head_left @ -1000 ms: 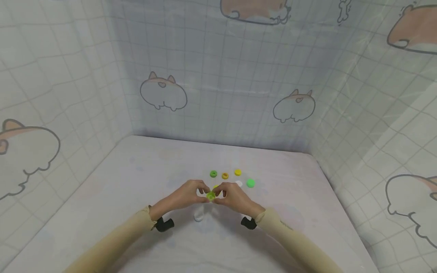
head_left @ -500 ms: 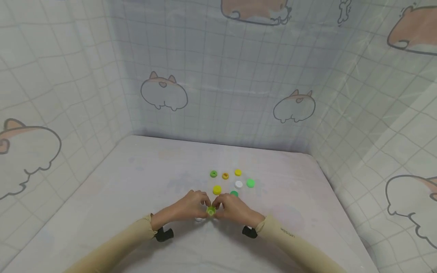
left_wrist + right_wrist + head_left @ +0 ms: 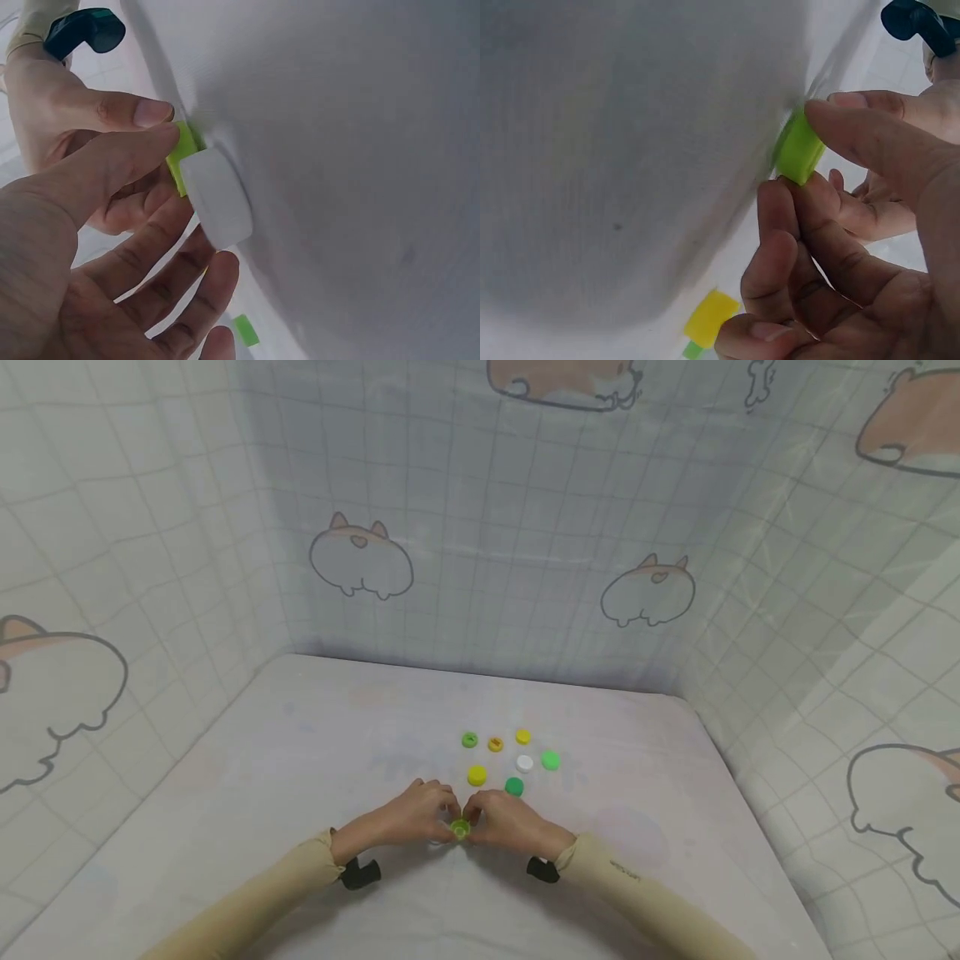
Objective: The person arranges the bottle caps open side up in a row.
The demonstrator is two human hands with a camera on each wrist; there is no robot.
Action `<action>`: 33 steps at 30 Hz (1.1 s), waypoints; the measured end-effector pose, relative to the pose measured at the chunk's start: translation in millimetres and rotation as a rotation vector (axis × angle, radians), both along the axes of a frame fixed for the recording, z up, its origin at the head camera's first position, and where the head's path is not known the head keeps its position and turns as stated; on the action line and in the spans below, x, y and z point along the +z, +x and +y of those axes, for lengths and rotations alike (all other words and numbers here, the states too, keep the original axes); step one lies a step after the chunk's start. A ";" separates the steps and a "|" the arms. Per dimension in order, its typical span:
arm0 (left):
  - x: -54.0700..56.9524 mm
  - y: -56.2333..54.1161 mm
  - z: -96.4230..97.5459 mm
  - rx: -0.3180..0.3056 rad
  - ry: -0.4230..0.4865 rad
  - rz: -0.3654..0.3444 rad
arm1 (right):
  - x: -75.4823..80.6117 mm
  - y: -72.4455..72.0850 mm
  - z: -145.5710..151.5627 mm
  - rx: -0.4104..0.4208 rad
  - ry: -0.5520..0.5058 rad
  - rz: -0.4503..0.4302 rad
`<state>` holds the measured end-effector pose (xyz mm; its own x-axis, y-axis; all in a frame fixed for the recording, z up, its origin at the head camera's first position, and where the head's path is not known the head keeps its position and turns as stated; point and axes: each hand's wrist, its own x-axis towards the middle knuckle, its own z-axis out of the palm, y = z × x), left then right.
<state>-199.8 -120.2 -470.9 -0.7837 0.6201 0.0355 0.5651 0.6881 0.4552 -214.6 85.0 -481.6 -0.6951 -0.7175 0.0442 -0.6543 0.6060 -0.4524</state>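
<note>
A lime-green bottle cap (image 3: 460, 830) sits between my two hands, low over the near part of the table. My left hand (image 3: 420, 814) pinches its left side with thumb and forefinger. From the opposite side, thumb and forefinger of my right hand (image 3: 510, 820) pinch it too. The left wrist view shows a white bottle cap (image 3: 217, 199) right beside the lime one, close to the left fingers. In the head view the left hand mostly hides that white cap. The right wrist view shows the lime cap's ridged side (image 3: 800, 148) between the fingertips.
Beyond the hands lie several loose caps: a dark green cap (image 3: 514, 787), a yellow cap (image 3: 477, 775), a white cap (image 3: 524, 763), a light green cap (image 3: 551, 760), and more farther back. A patterned curtain (image 3: 480, 593) encloses the table (image 3: 337, 710) on three sides.
Both hands have come down and nearer the body with the lime-green cap. The yellow and dark green caps now show fully, while the near white cap has become mostly covered.
</note>
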 end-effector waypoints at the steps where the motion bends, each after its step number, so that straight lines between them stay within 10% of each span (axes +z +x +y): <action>1: -1.2 -0.3 -0.4 -0.003 -0.002 -0.003 | -0.3 0.1 -0.8 0.004 0.000 -0.001; 21: -7.2 -5.6 -1.9 -0.011 -0.012 -0.068 | 1.9 1.6 2.0 0.014 0.044 -0.032; 33: 8.4 -17.8 0.5 -0.028 0.106 -0.103 | 13.0 -9.0 15.2 -0.081 0.032 0.019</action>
<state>-217.5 -119.7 -462.5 -0.7687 0.6392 0.0228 0.5304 0.6172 0.5812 -223.6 100.2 -468.6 -0.7503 -0.6601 0.0361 -0.6108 0.6712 -0.4200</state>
